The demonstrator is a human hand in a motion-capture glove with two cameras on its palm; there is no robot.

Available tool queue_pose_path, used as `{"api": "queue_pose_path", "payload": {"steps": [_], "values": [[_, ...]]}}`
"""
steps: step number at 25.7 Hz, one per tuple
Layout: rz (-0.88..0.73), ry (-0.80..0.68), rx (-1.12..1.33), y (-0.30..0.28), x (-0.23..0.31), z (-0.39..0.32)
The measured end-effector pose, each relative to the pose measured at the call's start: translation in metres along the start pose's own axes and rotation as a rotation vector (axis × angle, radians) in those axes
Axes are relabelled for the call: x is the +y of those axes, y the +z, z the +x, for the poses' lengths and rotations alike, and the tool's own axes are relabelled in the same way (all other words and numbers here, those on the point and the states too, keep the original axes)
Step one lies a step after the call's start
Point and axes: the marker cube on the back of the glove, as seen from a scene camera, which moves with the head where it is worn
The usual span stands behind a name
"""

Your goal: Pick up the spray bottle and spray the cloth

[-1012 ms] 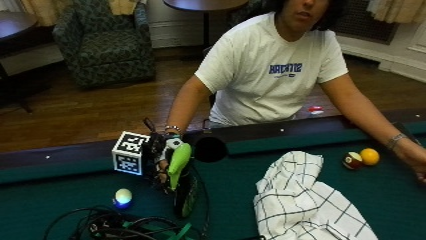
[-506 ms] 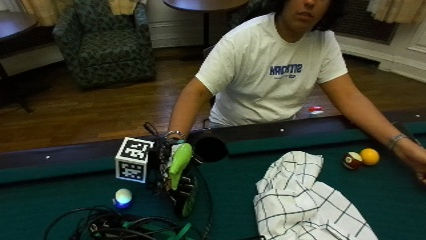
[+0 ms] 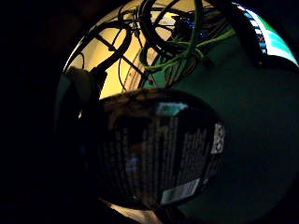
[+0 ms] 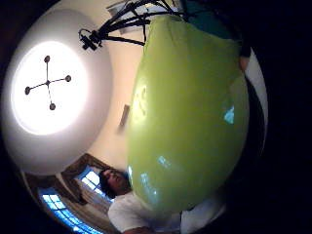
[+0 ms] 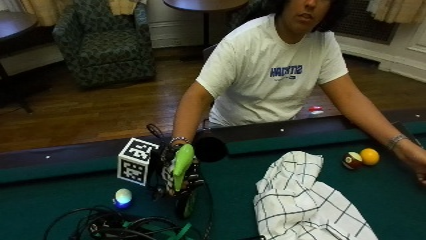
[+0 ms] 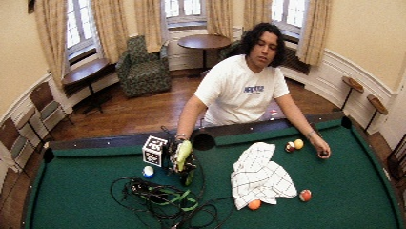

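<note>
bottle (image 5: 181, 167) gripped in right hand (image 5: 178, 176), raised | cloth (image 5: 303, 202) well apart, unsprayed | remaining: aim, spray

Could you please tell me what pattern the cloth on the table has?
The cloth is white with a dark grid check, clearest in the outside view.

1. Daylight comes through the curtained windows (image 6: 181, 8) behind the person and lights the room and the pool table (image 6: 355, 171) evenly.
2. The checked cloth (image 6: 260, 174) casts only a soft shadow.
3. In the thumb side view a round ceiling light (image 4: 47, 87) glares white, and small highlights glint on the spray bottle (image 4: 187, 117).
4. The little finger side view is dim, with the bottle's label in shadow.
</note>
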Motion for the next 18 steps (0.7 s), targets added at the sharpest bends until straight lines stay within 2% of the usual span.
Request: {"api": "queue_pose_path", "payload": {"steps": [18], "values": [[0.052, -0.08, -0.011, -0.0013, -0.0053, 0.0019]]}}
